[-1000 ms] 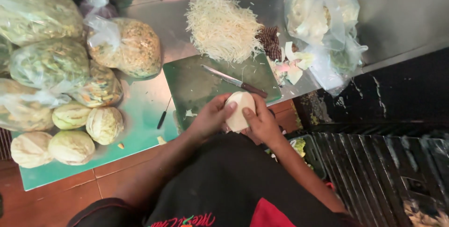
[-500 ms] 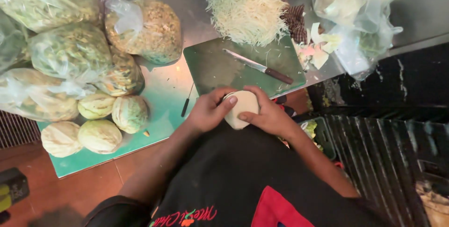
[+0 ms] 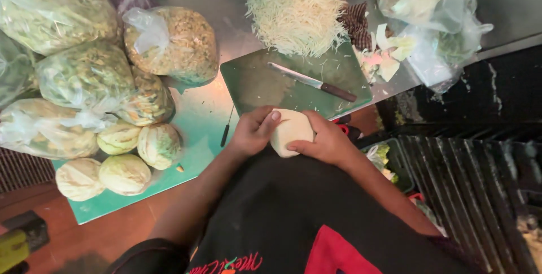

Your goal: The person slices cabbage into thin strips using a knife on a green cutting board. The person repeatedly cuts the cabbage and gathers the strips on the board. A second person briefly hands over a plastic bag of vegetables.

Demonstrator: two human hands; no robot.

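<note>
Ctr frame: left hand [image 3: 253,133] & right hand [image 3: 324,141] both wrapped round pale peeled cabbage piece [image 3: 291,131], held at near edge of green cutting board [image 3: 254,85]. Knife [image 3: 311,82] lies on board, untouched. Steel counter [image 3: 226,8] upper frame w/ shredded cabbage heap [image 3: 293,8]; bagged veg [image 3: 84,76] left; whole cabbages [image 3: 121,158] lower left on teal mat [image 3: 197,121]. Dark grating [image 3: 468,189] right.

Four peeled cabbage heads [image 3: 121,158], one knife [image 3: 311,82], one cutting board [image 3: 254,85].
</note>
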